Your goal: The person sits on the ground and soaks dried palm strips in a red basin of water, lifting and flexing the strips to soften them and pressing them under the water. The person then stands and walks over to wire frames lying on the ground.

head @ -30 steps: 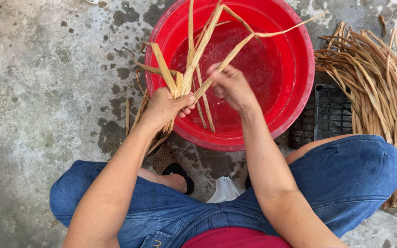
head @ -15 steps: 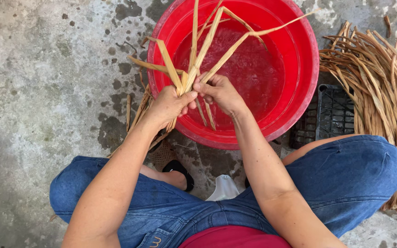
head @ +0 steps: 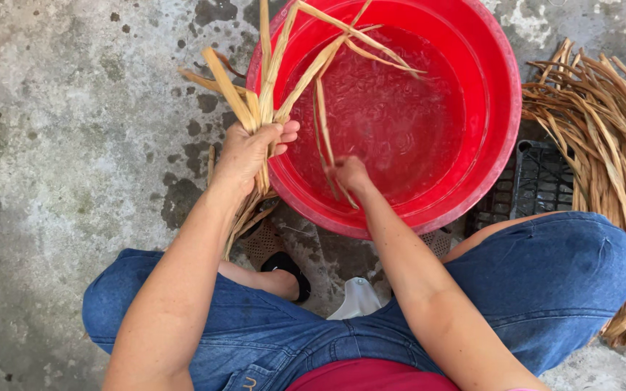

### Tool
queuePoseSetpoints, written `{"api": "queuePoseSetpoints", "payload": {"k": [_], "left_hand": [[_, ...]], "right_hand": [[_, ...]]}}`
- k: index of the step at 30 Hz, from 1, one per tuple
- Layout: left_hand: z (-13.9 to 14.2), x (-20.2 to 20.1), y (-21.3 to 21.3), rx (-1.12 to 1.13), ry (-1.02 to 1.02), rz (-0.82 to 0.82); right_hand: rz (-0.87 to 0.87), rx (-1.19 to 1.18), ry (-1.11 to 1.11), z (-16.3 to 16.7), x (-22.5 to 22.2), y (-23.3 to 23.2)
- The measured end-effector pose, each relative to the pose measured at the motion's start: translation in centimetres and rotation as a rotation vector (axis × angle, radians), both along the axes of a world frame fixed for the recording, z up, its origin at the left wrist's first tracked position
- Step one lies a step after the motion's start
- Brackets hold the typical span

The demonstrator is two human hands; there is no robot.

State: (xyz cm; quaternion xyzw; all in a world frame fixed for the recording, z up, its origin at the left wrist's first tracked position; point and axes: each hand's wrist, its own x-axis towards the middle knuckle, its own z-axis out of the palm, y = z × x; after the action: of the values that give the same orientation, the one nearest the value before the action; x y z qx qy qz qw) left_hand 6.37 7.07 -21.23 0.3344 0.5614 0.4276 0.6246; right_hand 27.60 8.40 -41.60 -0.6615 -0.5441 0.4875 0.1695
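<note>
Straw strips gripped by both hands — left, right — over red basin.

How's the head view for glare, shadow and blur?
Head view: soft, even daylight with no hard shadows; faint ripple glints on the water in the round red plastic basin; slight motion blur on the right hand; left hand and bundle of dried tan leaf strips sharp.
</note>
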Motion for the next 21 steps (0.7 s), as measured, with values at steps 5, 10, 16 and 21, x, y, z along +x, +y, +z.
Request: {"api": "queuePoseSetpoints", "payload": {"k": [5,10,16,21], "left_hand": [[-1.9,0.5,0.2,0.025,0.075,0.02],[-3.9,1.5,-0.1,-0.041,0.17,-0.077],[-3.8,3.3,-1.6,0.111,0.616,-0.281],[-1.2,5.3,-2.8,-0.074,0.675,-0.369]], "right_hand": [[-0.131,-0.221,0.035,0.8,0.8,0.4],[-0.306,-0.295,1.0,7.0,0.3,0.7],[-0.265,-0.189,1.129,13.4,-2.1,-1.1],[-0.389,-0.119,0.936,11.4,-0.8,-1.1]]}}
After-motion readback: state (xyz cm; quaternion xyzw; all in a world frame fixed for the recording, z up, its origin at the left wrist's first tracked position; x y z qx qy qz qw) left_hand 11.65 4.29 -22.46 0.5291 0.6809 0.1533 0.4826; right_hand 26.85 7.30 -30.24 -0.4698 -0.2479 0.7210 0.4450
